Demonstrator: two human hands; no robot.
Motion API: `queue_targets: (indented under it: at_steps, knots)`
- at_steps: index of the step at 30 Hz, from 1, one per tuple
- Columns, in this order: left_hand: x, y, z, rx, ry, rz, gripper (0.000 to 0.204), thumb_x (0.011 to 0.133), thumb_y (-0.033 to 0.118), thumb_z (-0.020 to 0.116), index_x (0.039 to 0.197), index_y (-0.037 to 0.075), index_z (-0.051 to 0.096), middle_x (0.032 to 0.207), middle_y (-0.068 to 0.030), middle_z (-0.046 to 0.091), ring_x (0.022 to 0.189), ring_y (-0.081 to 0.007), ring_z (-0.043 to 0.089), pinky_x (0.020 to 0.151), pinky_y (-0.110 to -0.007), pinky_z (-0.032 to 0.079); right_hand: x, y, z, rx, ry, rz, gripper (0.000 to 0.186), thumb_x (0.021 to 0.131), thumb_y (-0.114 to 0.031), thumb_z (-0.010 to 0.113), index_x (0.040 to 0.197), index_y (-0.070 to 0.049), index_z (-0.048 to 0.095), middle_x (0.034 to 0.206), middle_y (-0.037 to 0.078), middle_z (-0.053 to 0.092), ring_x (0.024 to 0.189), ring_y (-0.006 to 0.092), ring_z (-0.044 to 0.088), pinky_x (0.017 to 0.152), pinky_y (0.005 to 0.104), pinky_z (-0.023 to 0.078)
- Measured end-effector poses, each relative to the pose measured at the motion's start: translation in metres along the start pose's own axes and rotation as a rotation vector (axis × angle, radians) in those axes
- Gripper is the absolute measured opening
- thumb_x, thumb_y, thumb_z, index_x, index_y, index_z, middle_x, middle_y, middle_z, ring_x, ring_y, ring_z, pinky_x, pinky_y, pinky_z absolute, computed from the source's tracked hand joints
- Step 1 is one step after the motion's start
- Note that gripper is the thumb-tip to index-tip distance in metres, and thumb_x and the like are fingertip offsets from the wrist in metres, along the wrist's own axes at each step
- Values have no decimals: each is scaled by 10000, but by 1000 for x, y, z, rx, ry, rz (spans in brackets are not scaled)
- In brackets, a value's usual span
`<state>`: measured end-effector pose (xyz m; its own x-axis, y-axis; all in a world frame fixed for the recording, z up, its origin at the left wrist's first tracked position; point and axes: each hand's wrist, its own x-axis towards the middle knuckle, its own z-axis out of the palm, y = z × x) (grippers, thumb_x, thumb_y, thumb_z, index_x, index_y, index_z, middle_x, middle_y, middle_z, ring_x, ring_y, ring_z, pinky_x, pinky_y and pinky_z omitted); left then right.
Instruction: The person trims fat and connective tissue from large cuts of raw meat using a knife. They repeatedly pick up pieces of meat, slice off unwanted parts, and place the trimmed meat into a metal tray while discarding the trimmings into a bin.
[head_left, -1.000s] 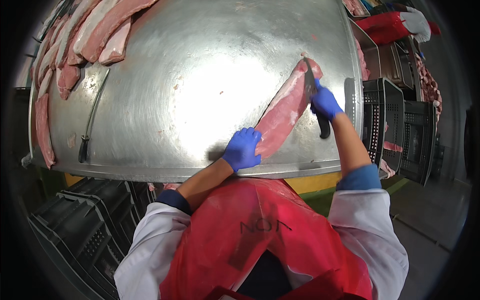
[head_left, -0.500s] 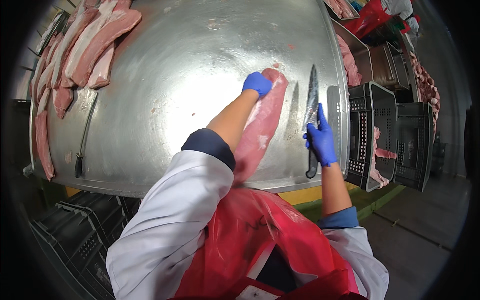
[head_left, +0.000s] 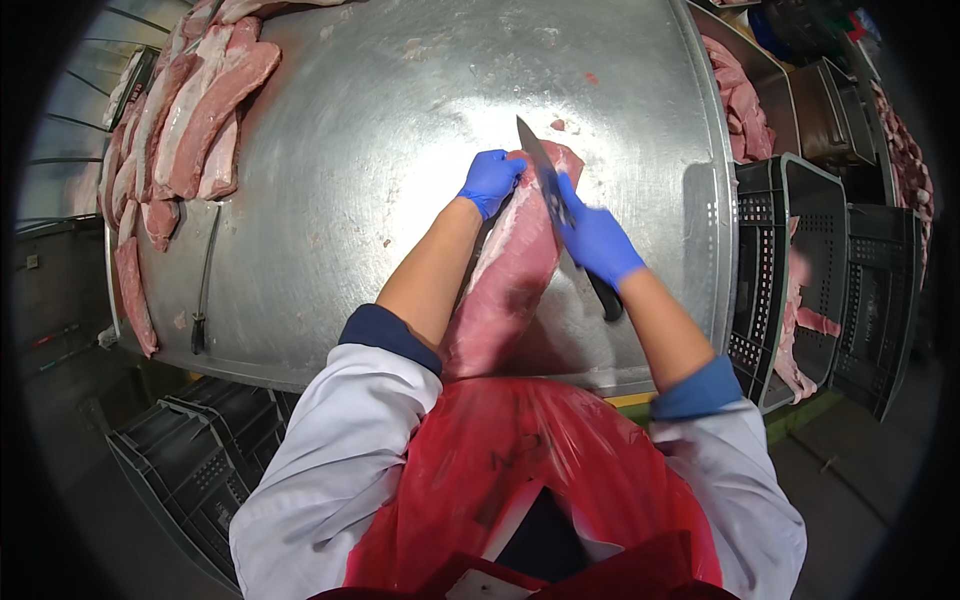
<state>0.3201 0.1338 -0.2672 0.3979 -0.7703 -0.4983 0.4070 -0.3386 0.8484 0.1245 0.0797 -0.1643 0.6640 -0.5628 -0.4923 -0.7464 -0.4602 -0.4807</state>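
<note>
A long pink piece of meat [head_left: 505, 285] lies on the metal table [head_left: 330, 130], running from its front edge toward the middle. My left hand [head_left: 491, 182], in a blue glove, is closed on the pale edge near its far end. In my blue-gloved right hand [head_left: 598, 240] is a knife [head_left: 545, 172] with a dark handle, its blade slanting up and left over the far end of the meat. Two fingers lie along the blade's side. Whether the edge has entered the meat I cannot tell.
Several long meat strips [head_left: 190, 120] are heaped at the table's far left. A sharpening steel [head_left: 208, 275] lies near them. Right of the table stand a grey perforated crate [head_left: 790, 165] with pale trimmings and a metal bin [head_left: 770, 70] holding meat. Dark crates [head_left: 195, 440] sit below at left.
My right hand has brought the knife leftward from beside the meat to over its far end. My left hand has shifted slightly left, keeping its grip. The whole view has shifted a little.
</note>
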Motion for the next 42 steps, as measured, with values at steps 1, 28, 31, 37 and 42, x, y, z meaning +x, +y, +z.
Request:
queue_targets:
  at_steps: [1,28,31,37,42]
  knots:
    - [2,-2,0,46,12,33,105,871,95,700,824,14,653,741,-41,624,628,-113,556,580,-273,445,-19,-3,-11,128,-50,19,665,962,-234,499,1585,-180,272,925,296,699,771,446,702,769,469,569]
    - [-65,83,58,221,-230,213,170,881,94,634,961,-39,702,802,-53,666,687,-104,584,651,-261,479,23,27,20,645,-59,-4,585,944,-130,558,1515,-132,432,688,130,658,545,191,637,578,349,551]
    - [-64,86,42,129,-184,175,183,898,111,646,986,-40,700,803,-58,657,691,-105,581,651,-255,468,-16,22,18,500,-136,-111,647,950,-115,549,1567,-177,364,706,132,662,556,193,642,589,350,554]
    - [-82,94,34,7,-300,212,151,928,136,653,963,-10,670,801,-38,631,686,-104,565,649,-250,461,-57,2,13,504,-244,-27,702,951,-106,536,1599,-216,290,745,143,681,580,188,651,599,344,559]
    - [-74,84,0,-216,-211,216,161,940,132,647,1014,-10,661,804,-25,615,690,-98,558,641,-240,457,-105,-13,22,268,-300,-78,720,937,-111,518,1603,-190,255,782,243,684,620,327,687,664,446,564]
